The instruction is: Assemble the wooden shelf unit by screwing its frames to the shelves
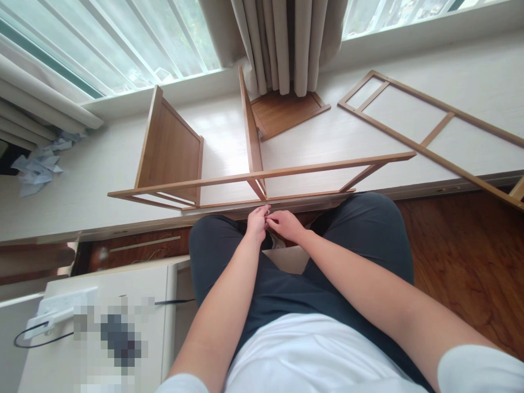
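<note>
Wooden frame (295, 171) sat along the front of the white ledge (98, 174), two panels (172, 144) running back from it. Left hand (257, 222) and right hand (287, 225) met just beside it, fingers curled in, tips together; couldn't tell how closed they were or what tiny bit they had, if any. Looked to me like a fiddly small-part step, next move probably calling for a careful pinch. Loose panel (282, 113) lay by the curtain (282, 43), ladder-like frame (438, 130) off right.

Beige curtain (278, 46) hangs between windows (164, 33); loose papers (39, 170) far left. White cabinet (137, 281) near left carries power strip (61, 310), dark blurred item (120, 339). Wood floor (458, 256) right.
</note>
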A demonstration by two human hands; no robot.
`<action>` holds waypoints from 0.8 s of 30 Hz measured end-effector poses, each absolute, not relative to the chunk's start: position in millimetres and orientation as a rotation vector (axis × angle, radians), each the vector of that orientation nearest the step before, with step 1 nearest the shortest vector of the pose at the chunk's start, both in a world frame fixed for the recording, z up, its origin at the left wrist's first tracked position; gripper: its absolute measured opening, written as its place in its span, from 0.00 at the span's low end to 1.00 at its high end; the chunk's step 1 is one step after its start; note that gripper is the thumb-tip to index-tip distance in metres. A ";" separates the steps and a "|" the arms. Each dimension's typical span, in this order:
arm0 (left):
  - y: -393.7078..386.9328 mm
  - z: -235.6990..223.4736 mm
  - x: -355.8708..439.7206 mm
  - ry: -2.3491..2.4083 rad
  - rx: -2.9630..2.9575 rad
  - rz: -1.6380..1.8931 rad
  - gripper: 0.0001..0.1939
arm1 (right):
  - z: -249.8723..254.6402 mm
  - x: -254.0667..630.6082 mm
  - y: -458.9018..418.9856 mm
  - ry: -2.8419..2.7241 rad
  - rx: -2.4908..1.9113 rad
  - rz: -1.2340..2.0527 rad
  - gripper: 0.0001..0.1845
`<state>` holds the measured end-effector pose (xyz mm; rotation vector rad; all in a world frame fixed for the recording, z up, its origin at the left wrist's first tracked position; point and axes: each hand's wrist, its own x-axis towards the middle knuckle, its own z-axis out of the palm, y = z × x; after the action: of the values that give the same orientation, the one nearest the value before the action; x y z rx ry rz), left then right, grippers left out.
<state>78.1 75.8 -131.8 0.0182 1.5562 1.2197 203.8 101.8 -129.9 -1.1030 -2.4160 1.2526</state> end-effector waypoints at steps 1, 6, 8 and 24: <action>75.9 -132.0 77.9 1.557 0.019 1.221 0.14 | -129.9 203.9 101.8 -2.415 -1.104 1.252 0.14; 76.6 -131.8 77.2 1.557 0.013 1.225 0.13 | -131.6 203.9 101.5 -2.382 -1.088 1.273 0.14; 76.8 -131.6 77.2 1.556 0.011 1.228 0.12 | -131.4 203.8 101.1 -2.381 -1.084 1.271 0.14; 78.9 -132.6 77.3 1.542 -0.015 1.243 0.16 | -121.8 203.7 99.3 -2.508 -1.076 1.148 0.14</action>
<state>77.3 78.9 -132.6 -0.0153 1.5424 1.2427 203.7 99.3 -121.8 -1.0759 -2.5085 1.1481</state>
